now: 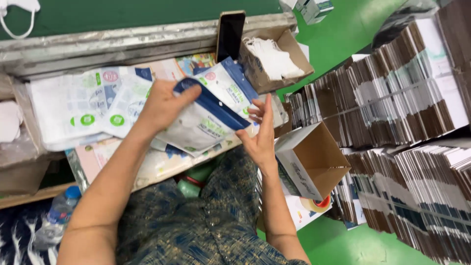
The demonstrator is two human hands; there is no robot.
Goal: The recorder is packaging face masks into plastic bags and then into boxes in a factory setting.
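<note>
My left hand (162,105) grips a small stack of white plastic pouches with blue top strips (206,115), holding them by the upper edge above the work board. My right hand (260,132) rests flat against the stack's right edge, fingers straight and together. More of the same white pouches with green round marks (83,110) lie spread on the board to the left. A brown cardboard box holding white face masks (274,59) stands just beyond the held stack.
A dark phone (230,34) leans upright behind the pouches. An open cardboard box (314,162) sits by my right knee, a tape roll (316,203) below it. Tall stacks of flattened cartons (392,108) fill the right. A water bottle (61,211) lies lower left.
</note>
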